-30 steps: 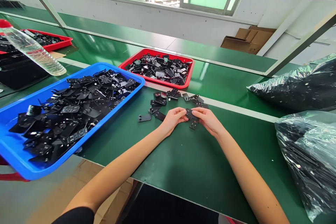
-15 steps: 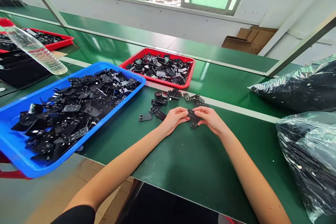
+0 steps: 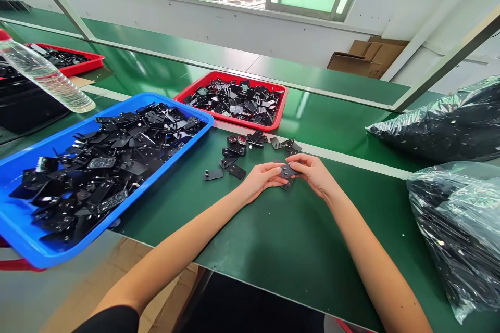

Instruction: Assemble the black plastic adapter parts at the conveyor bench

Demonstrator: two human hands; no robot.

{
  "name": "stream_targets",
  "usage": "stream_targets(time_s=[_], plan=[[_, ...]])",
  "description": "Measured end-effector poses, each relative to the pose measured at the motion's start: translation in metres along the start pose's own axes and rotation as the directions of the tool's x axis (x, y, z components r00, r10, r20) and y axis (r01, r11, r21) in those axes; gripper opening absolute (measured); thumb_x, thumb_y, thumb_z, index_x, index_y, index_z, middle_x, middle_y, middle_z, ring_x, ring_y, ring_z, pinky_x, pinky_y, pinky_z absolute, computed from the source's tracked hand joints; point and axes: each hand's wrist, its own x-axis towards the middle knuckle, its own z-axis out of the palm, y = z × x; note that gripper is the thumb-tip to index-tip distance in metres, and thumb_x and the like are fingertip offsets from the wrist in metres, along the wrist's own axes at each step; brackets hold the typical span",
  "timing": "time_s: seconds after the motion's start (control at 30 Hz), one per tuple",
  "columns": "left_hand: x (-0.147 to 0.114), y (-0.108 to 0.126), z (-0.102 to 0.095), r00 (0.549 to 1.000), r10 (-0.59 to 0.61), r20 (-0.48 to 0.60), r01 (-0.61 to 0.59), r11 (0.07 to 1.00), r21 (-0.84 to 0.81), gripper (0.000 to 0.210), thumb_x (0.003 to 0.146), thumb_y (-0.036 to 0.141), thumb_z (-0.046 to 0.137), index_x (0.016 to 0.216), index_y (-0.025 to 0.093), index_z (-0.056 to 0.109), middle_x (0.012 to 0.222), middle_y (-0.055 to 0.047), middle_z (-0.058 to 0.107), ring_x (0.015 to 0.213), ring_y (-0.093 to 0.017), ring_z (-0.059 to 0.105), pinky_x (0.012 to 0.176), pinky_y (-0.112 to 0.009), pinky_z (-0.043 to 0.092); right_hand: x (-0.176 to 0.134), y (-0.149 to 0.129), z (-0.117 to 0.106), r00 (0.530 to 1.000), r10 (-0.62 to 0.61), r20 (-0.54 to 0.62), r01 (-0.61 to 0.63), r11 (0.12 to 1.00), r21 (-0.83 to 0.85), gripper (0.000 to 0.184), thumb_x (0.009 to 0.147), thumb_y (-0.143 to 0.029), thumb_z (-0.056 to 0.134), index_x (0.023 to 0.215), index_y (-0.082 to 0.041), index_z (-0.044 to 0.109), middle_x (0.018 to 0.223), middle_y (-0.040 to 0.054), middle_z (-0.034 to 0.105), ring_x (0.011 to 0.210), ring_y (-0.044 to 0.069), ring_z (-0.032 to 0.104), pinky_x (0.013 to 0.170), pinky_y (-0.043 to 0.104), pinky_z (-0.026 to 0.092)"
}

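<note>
Between my two hands is a small flat black plate with little studs or holes on its face. My left hand pinches its left end with thumb and fingers. On the other end, my right hand grips it at the upper right. Just below, another black plate lies on the green tabletop, partly covered by the held one. Left of my hands, a loose black plate with two studs and a plain dark plate rest flat. Several more black pieces are scattered beyond my fingers.
A blue tray heaped with black plates stands at my left. Behind it is a red tray of small parts. Clear plastic bags of black pieces lie at right. A tilted water bottle is at far left.
The held plate has turned so its studded face shows more towards me, and my fingers have shifted on it. The view has moved slightly.
</note>
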Motion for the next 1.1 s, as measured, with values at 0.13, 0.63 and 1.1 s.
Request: stream_targets(time_s=[0.13,0.63,1.1], plan=[[0.002,0.001,-0.003,0.993,0.094,-0.07,-0.095,0.995,-0.008,0.032,0.07,0.031,0.072,0.096,0.014,0.067,0.081,-0.005,0.068,0.069,-0.012,0.064,0.08,-0.031,0.049,0.0,0.001,0.0,0.999,0.028,0.029,-0.028,1.0,0.012,0.031,0.064,-0.034,0.072,0.09,-0.018,0.066,0.076,0.0008,0.061,0.064,0.011,0.056,0.056,0.023,0.049],[0.003,0.006,-0.004,0.956,0.21,-0.203,-0.213,0.977,0.011,0.025,0.067,0.032,0.072,0.083,0.013,0.07,0.079,-0.003,0.065,0.07,-0.009,0.057,0.073,-0.025,0.046,-0.002,0.008,0.01,0.982,0.14,0.129,-0.138,0.99,-0.025,0.024,0.062,-0.029,0.075,0.078,-0.014,0.066,0.071,0.0033,0.065,0.06,0.012,0.062,0.052,0.022,0.052],[0.003,0.009,-0.003,0.937,0.279,-0.212,-0.281,0.959,0.021,0.027,0.066,0.031,0.073,0.086,0.014,0.069,0.08,-0.004,0.067,0.076,-0.013,0.059,0.08,-0.031,0.045,0.001,0.019,0.021,0.987,0.139,0.079,-0.152,0.966,0.209,0.025,0.058,-0.027,0.078,0.073,-0.017,0.061,0.068,-0.001,0.063,0.06,0.01,0.063,0.064,0.022,0.056]])
